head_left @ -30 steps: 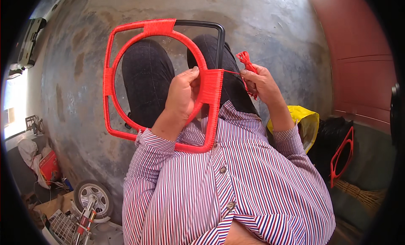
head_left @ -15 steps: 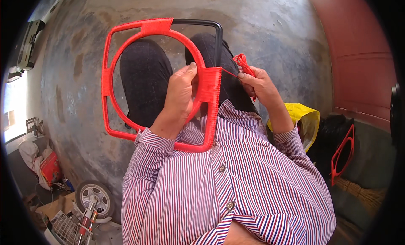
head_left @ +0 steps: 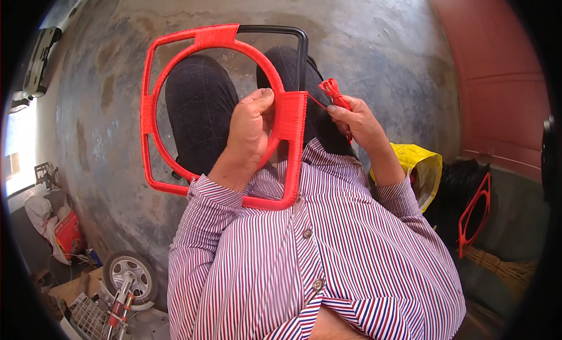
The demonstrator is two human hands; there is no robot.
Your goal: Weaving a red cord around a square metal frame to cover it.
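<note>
A rounded square frame (head_left: 218,38) with a ring inside it stands over my lap, nearly all wound in red cord. Bare black tube (head_left: 304,53) shows at its upper right corner. My left hand (head_left: 250,120) reaches through the ring and is closed on its right side, thumb on top; its fingers are mostly hidden behind. In my right hand (head_left: 357,122) is pinched a tied bundle of red cord (head_left: 332,89), looped at the top. From that hand a short strand runs to the top end of the winding on the frame's right side.
At right a yellow bag (head_left: 417,158) stands beside black plastic (head_left: 459,182) and another red frame (head_left: 475,214). A straw broom (head_left: 500,267) lies below. A wheel (head_left: 130,277), a wire basket (head_left: 89,318) and a red box (head_left: 69,231) are at lower left. A red door (head_left: 497,76) is upper right.
My right hand with the cord bundle has moved slightly left and up, closer to the frame. The strand between them looks shorter. My left hand keeps its hold.
</note>
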